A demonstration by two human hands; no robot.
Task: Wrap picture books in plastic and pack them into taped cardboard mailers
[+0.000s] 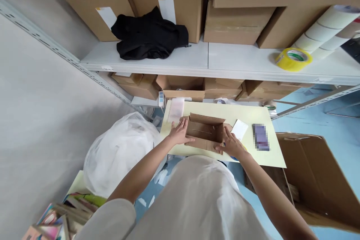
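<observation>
Desk (239,110) beneath, open carton (205,132) on top by the near edge, left hand (179,132) and right hand (232,143) at opposite ends, with fingers (226,135) clasped on its walls. Could crumple from uneven squeezing, or slip over that edge from a careless pull.

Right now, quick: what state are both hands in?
Left hand: open, spread against the cardboard box's left end.
Right hand: open, curved against the box's right end.

A pale yellow table (242,111) carries an open cardboard box (204,133) (white rectangle (240,129) nearby).
</observation>
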